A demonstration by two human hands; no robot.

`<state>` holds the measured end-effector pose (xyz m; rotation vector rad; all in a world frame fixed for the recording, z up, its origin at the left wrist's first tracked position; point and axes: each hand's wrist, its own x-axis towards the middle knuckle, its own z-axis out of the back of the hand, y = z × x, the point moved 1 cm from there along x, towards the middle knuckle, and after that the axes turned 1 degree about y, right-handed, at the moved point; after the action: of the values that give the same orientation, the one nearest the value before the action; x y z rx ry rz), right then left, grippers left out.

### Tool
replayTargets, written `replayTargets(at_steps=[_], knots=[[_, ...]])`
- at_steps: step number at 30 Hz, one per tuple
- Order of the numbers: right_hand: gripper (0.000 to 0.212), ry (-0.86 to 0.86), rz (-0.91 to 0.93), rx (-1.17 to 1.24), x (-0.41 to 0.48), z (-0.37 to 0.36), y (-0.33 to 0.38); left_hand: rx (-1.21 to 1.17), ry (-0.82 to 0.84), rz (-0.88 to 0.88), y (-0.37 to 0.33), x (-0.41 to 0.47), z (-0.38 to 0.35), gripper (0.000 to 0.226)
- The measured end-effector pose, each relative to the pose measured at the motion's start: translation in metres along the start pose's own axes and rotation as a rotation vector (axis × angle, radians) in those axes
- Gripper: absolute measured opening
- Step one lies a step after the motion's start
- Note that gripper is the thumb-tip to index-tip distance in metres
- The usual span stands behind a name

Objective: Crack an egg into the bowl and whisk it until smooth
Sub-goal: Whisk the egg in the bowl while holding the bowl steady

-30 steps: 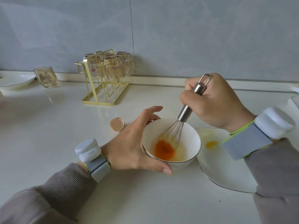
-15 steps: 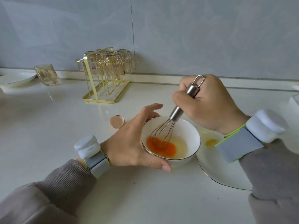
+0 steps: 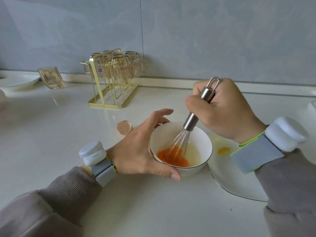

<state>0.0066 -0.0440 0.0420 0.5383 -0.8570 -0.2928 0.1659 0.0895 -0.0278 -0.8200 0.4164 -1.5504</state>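
Watching counter (image 3: 51,142): plate (image 3: 239,185) just right of bowl (image 3: 164,132), under my right wrist. Rack (image 3: 112,82) far back-left, well apart. I see left hand (image 3: 136,151) cupping bowl, right hand (image 3: 227,113) fisted round whisk (image 3: 189,122), wires in egg (image 3: 172,156). Eggshell (image 3: 124,127) just behind left hand.

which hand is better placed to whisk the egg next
Right. The right hand grips the whisk, its wires in the yolk; the left hand cups the bowl.

Home kitchen: white counter (image 3: 51,151), tiled backsplash (image 3: 205,40), glass rack (image 3: 111,77).
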Motion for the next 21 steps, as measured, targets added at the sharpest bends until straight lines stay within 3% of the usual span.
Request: replayTargets(at_steps=[3, 8, 12, 17, 21], knots=[[0.036, -0.065, -0.007, -0.081, 0.001, 0.002, 0.001, -0.003, 0.004, -0.004, 0.0, 0.0, 0.0, 0.129], [0.039, -0.018, 0.005, 0.012, -0.001, -0.002, 0.0, 0.015, 0.0, 0.009, 0.001, 0.0, 0.0, 0.13], [0.04, -0.109, 0.03, -0.118, -0.002, -0.003, 0.0, -0.001, 0.008, 0.003, 0.0, 0.0, 0.0, 0.129], [0.041, -0.078, 0.041, -0.03, -0.002, -0.002, 0.001, 0.02, -0.007, -0.006, 0.001, 0.0, 0.0, 0.129], [0.045, -0.147, 0.033, -0.157, -0.003, -0.003, 0.001, 0.009, -0.002, -0.008, 0.001, 0.0, 0.0, 0.129]])
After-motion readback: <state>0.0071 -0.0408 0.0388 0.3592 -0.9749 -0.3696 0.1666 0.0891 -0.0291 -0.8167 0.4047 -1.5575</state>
